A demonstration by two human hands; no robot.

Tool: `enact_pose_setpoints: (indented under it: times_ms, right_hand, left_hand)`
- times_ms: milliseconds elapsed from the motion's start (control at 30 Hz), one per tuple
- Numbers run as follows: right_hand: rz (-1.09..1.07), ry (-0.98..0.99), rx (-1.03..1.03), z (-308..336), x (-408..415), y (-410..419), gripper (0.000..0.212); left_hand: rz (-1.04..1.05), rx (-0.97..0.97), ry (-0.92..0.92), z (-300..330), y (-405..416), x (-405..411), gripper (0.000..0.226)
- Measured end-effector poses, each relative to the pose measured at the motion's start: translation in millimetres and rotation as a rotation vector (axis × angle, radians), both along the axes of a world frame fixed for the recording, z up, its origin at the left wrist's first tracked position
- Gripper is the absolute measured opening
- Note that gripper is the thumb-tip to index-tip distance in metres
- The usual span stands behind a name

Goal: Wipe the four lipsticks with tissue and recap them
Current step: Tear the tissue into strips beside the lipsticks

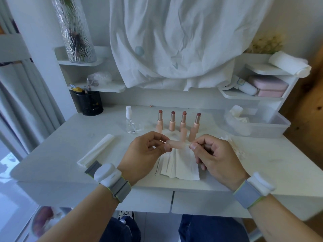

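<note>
Lipsticks (pixel 178 120) uncapped, upright behind cap (pixel 177 144) pinched between left hand (pixel 145 151), right hand (pixel 213 154); tissue (pixel 180 166) beneath.

Four uncapped lipsticks (pixel 178 120) stand in a row toward the back edge of the worktop (pixel 52 145). Three peach caps are visible: two upright caps (pixel 192 133) before the row and one cap (pixel 176 143) held between two hands. One spray bottle (pixel 130 122), one clear bin (pixel 258 124), one unfolded tissue (pixel 178 165), one folded tissue stack (pixel 96 150).
</note>
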State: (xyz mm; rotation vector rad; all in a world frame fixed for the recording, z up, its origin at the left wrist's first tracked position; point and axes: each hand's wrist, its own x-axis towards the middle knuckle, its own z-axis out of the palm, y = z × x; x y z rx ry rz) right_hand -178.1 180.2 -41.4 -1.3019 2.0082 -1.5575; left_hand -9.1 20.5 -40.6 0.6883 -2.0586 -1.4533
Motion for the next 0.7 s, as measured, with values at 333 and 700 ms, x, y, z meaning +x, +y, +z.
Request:
enact_pose_setpoints:
  times_ms: [333, 700]
  right_hand:
    - [0.009, 0.018, 0.021, -2.3, -0.6, -0.5, 0.021]
    - [-0.032, -0.011, -0.038, -3.1, -1.5, -1.6, 0.022]
  left_hand:
    - [0.077, 0.019, 0.070, -1.4, -4.0, 0.1, 0.009]
    - [0.018, 0.008, 0.046, 0.1, -1.4, 1.0, 0.009]
